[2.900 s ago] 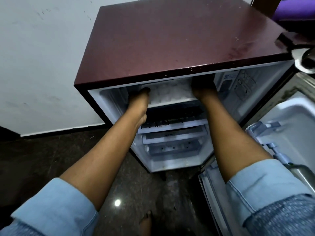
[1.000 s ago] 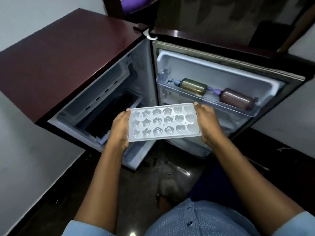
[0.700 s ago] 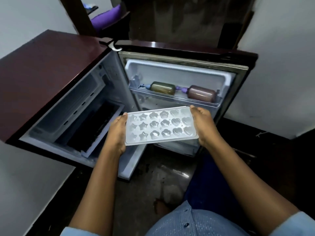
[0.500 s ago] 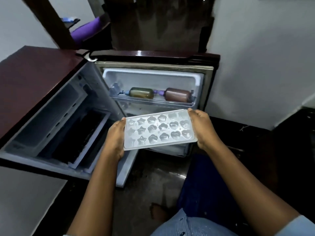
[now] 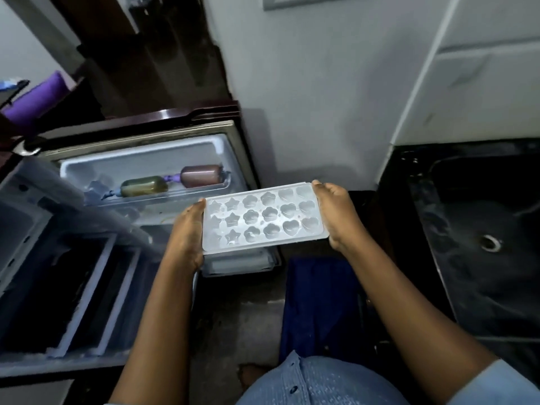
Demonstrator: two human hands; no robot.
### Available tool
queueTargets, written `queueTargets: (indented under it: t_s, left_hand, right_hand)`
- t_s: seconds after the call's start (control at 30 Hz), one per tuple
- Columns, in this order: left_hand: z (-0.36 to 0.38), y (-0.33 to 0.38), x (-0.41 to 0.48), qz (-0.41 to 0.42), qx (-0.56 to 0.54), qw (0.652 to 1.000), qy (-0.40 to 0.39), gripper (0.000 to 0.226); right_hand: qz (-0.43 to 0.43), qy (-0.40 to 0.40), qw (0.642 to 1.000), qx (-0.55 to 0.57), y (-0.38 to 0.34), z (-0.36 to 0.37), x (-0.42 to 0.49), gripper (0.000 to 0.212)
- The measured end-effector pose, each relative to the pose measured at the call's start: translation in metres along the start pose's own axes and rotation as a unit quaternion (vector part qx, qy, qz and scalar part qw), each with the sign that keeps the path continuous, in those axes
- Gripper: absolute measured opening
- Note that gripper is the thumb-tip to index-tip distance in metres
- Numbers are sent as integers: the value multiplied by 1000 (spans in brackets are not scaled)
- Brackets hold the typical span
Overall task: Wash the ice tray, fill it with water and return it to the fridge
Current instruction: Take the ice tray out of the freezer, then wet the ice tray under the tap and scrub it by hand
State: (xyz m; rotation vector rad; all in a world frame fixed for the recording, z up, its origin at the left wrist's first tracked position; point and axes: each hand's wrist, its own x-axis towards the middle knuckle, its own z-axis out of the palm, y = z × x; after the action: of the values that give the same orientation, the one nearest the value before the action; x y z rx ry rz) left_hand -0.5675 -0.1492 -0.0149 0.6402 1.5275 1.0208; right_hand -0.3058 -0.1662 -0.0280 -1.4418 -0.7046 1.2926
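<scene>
- Held tray (image 5: 263,219) in mid-air before the open fridge (image 5: 87,258), sink (image 5: 482,229) to the right.
- Clasped its short ends, left hand (image 5: 187,232) on one, right hand (image 5: 336,214) on the other.
- Needed a level carry to sink, even grip, no twisting.

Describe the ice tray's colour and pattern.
Translucent white ice tray, star, flower, heart moulds; head view.

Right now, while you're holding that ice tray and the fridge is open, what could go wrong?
The ice tray is held only by its two short ends, by the left hand and the right hand. The thin plastic might bend or slip, maybe onto the bare foot below. The fridge door stands wide open, so cold air probably leaks out if you walk off to the sink.
</scene>
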Motion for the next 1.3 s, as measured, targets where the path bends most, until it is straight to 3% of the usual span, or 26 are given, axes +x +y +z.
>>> queueTargets:
  t_s: [0.2, 0.33, 0.5, 0.7, 0.83, 1.03, 1.3]
  left_hand:
    - [75, -1, -2, 0, 50, 997, -67, 44]
    - [125, -2, -5, -7, 82, 989, -119, 46]
    - [182, -4, -1, -14, 124, 979, -164, 43]
    - [262, -9, 14, -17, 209, 946, -247, 39]
    - [319, -7, 25, -5, 265, 913, -310, 46]
    - [399, -4, 32, 16, 316, 857, -407, 31]
    - [485, -20, 19, 51, 376, 775, -504, 32]
  right_hand:
    - [-21, 80, 997, 13, -5, -70, 0, 61]
    - [-23, 148, 988, 30, -3, -114, -3, 33]
    - [-6, 204, 977, 60, 2, -157, -5, 58]
    - [11, 303, 950, 77, 3, -204, -11, 50]
    - [21, 371, 921, 115, 3, -227, -11, 51]
    - [9, 464, 871, 163, -9, -252, -16, 27]
    - [8, 560, 801, 210, -13, -284, -32, 42]
